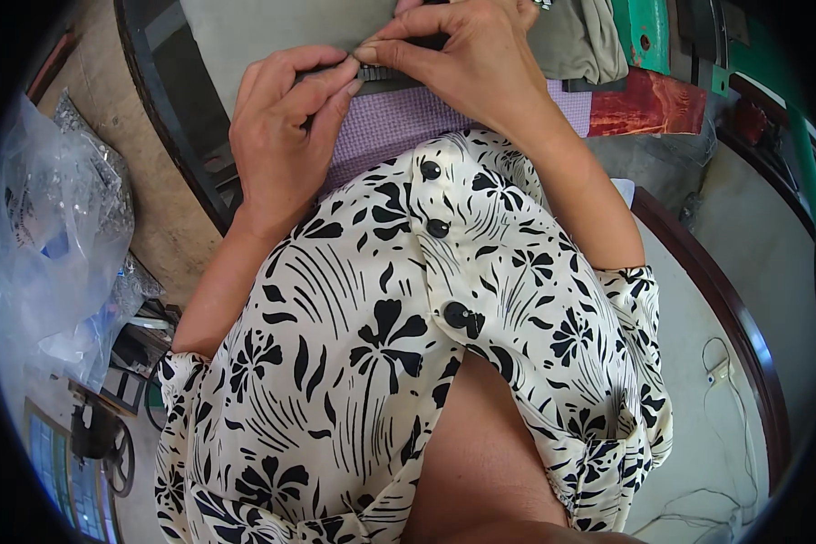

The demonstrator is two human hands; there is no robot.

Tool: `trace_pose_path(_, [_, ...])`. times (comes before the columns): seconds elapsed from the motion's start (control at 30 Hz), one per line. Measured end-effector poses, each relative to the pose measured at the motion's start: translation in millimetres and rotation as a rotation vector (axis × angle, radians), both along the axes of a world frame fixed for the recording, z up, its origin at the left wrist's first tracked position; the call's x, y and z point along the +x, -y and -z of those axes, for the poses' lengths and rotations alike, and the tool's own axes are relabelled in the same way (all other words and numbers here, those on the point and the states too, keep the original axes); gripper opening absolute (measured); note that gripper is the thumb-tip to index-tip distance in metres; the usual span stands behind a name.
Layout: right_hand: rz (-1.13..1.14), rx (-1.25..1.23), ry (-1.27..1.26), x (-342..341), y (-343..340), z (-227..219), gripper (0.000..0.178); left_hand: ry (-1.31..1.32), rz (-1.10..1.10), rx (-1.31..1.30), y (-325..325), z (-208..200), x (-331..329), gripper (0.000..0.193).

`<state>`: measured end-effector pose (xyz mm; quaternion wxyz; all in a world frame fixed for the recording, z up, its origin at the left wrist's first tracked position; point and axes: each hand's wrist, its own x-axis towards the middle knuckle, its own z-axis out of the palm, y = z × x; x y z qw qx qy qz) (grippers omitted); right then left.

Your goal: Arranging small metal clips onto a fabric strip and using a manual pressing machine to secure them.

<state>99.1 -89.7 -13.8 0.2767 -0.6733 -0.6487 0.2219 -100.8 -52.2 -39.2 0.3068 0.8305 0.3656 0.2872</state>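
Observation:
Both of my hands meet at the top of the view, close above a grey-green cloth (272, 27). My left hand (286, 122) has its thumb and forefinger pinched at one end of a small dark, ridged strip (378, 73) with a metallic look. From the other side, my right hand (476, 68) is closed, its thumb and forefinger pressed together at the same strip. The fingers hide much of the piece, so I cannot tell its exact kind. A purple textured cloth (399, 122) lies just below the strip, between my wrists.
Green metal machine parts (642, 36) stand at the upper right, beside a red patterned sheet (657, 104). Clear plastic bags (54, 236) with shiny contents sit on the left. A dark curved table edge (168, 109) runs nearby. Thin white cables (739, 408) trail at lower right.

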Motion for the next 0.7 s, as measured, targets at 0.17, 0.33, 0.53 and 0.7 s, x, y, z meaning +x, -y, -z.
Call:
trace_pose_path(0.17, [-0.066, 0.323, -0.236, 4, 1, 14, 0.012, 0.008, 0.0, -0.045, 0, -1, 2, 0.019])
trace_pose_path(0.33, [0.022, -0.155, -0.076, 3, 1, -3, 0.013, 0.024, -0.012, -0.095, 3, -2, 1, 0.019])
trace_pose_path(0.53, [0.003, -0.17, -0.073, 3, -1, -6, 0.015, 0.015, -0.027, -0.139, 4, -2, 0, 0.018])
trace_pose_path(0.7, [0.022, -0.106, -0.046, 0, -1, -6, 0.014, 0.011, -0.006, -0.13, 3, -1, 1, 0.019])
